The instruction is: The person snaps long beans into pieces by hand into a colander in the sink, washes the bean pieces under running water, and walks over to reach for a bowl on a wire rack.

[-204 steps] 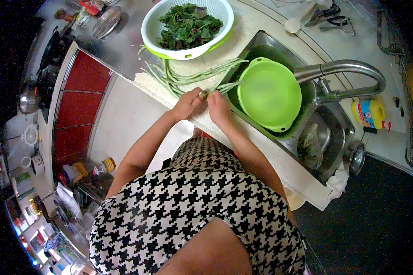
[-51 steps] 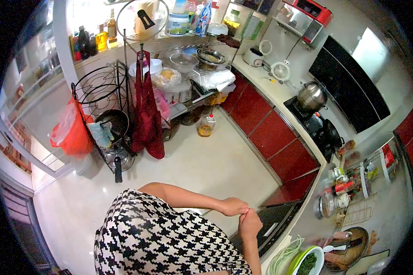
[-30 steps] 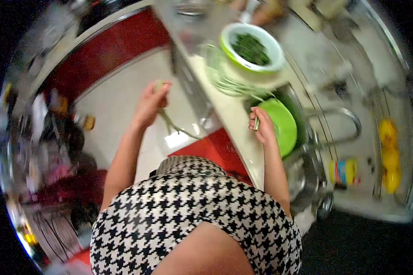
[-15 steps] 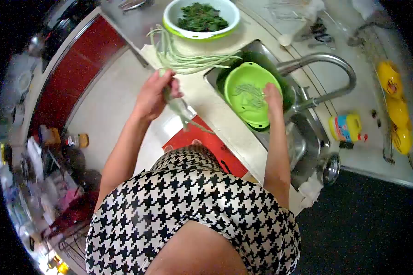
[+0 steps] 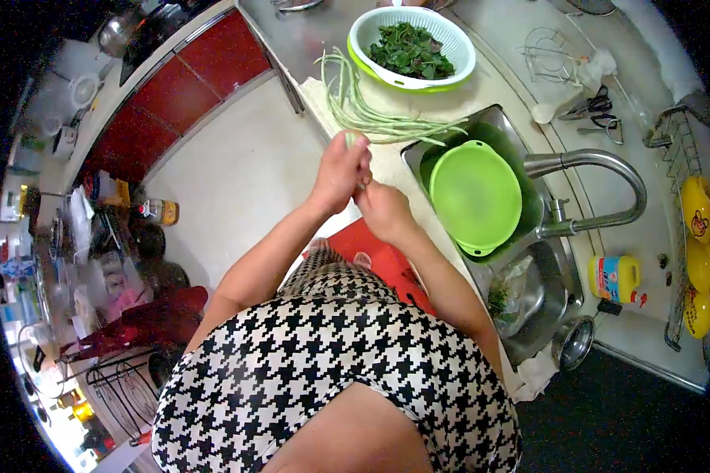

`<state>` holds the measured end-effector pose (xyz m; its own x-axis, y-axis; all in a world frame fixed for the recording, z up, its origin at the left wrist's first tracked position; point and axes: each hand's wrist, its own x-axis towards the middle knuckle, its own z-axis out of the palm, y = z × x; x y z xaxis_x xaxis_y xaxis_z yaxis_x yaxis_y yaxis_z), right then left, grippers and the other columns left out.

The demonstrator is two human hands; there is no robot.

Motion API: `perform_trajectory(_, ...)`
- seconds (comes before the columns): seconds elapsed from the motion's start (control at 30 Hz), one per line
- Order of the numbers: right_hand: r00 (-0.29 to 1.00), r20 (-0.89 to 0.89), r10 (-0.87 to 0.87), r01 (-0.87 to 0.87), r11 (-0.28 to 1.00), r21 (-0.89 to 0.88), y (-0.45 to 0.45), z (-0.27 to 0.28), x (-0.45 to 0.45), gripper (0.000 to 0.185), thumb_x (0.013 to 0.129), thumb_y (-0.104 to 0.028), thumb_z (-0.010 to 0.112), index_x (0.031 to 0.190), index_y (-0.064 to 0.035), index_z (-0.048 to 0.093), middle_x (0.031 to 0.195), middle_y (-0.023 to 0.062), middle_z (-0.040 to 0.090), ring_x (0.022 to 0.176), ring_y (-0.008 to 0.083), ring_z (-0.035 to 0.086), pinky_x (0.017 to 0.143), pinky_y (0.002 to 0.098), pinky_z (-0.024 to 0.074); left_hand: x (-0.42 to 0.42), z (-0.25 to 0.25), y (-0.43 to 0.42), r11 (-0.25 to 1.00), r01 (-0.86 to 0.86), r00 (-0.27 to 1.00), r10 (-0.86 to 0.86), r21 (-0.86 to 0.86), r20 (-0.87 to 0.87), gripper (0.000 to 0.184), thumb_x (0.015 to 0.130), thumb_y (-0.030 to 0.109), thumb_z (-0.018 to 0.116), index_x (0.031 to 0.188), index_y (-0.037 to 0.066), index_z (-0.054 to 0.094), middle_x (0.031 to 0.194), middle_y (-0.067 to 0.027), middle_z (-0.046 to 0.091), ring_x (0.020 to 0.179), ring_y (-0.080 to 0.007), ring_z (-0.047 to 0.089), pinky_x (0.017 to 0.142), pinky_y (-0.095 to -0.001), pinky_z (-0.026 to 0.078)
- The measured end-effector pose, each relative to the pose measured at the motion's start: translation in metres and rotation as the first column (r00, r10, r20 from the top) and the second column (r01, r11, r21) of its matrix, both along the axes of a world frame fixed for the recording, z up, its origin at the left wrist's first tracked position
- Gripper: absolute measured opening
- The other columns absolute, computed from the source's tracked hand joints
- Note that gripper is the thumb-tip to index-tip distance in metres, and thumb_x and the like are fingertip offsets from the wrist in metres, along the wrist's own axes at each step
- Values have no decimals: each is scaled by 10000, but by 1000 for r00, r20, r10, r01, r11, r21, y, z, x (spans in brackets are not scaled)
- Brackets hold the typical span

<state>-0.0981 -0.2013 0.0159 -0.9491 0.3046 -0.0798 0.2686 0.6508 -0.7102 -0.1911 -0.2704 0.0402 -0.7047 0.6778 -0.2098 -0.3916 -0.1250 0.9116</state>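
Observation:
My left hand (image 5: 341,172) is closed, with a pale green bean end (image 5: 350,139) poking out at its top. Against it, fingers meeting, is my right hand (image 5: 384,211), also closed; what its fingers pinch is hidden. Both are just off the counter's front edge. Beyond them lie long green beans (image 5: 371,120) on the counter, their ends reaching over the sink's rim. The green basin (image 5: 476,197) sits in the sink to the right. Behind the beans stands a white colander (image 5: 465,57) of dark leafy greens (image 5: 411,52).
A curved metal faucet (image 5: 599,158) reaches over the sink. The sink's nearer bowl (image 5: 538,303) holds a plastic bag with greens. A yellow bottle (image 5: 614,278), scissors (image 5: 603,120) and a metal bowl (image 5: 573,341) are at the right. A red mat (image 5: 375,256) lies on the floor.
My right hand has left the basin and come across to meet my left hand. The bean lengths that hung below my left hand no longer show. The view has shifted.

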Motion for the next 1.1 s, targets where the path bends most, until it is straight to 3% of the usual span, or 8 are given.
perform_trajectory(0.13,999,-18,-29,28,999,-19,3,-21,21,315,794,-308,438,805,-30,586,765,220,585,731,392,560,657,478,432,22,-1,5,943,70,526,-312,-325,-791,167,856,204,464,940,61,449,668,-131,514,596,-255,531,546,-364,434)
perform_trajectory(0.27,992,126,-15,53,952,-301,-17,-18,55,258,779,-238,492,951,-57,555,882,138,596,809,272,561,724,389,436,58,2,20,820,375,59,-487,-433,-871,203,824,190,503,950,56,417,745,-193,528,700,-395,524,586,-439,429)
perform_trajectory(0.4,974,145,-172,223,822,-524,-17,-39,82,275,855,-235,440,1045,-46,501,811,63,558,681,156,518,633,285,446,37,14,67,793,475,388,-578,-382,-717,289,858,282,461,1025,47,442,904,-180,559,872,-317,560,731,-397,443)
perform_trajectory(0.47,929,30,-370,281,649,-707,-10,-29,91,288,899,-297,381,916,-36,501,710,28,504,514,90,456,459,222,406,25,-12,102,737,616,378,-587,-279,-716,454,869,344,431,1190,26,383,1115,-202,492,1061,-290,475,888,-349,377)
perform_trajectory(0.57,817,-145,-558,239,557,-796,5,-34,116,277,913,-289,362,846,-41,464,730,60,522,595,152,507,575,274,440,2,-57,124,853,190,62,-504,-485,-862,613,859,434,407,1250,-28,317,1232,-181,417,1120,-242,415,953,-303,310)
perform_trajectory(0.67,574,-267,-774,97,388,-916,23,-36,113,260,919,-283,353,851,-48,439,796,91,529,725,208,538,719,345,452,-1,-55,84,780,566,572,-606,-268,-553,655,852,467,404,1248,-49,321,1238,-166,415,1126,-220,408,961,-307,305)
perform_trajectory(0.8,366,-313,-876,-43,321,-946,36,-38,98,239,920,-275,348,884,-51,422,895,116,516,855,250,530,834,416,428,45,-56,41,491,795,369,-857,-355,-359,596,839,484,438,1181,-4,418,1158,-143,482,1069,-210,449,891,-306,365)
perform_trajectory(1.1,453,-172,-875,-87,148,-985,41,-33,72,194,904,-271,409,843,-87,418,730,41,461,591,131,452,509,255,390,66,-72,27,781,391,201,-589,-487,-783,302,866,293,410,1032,50,480,778,-201,557,717,-357,558,643,-427,446)
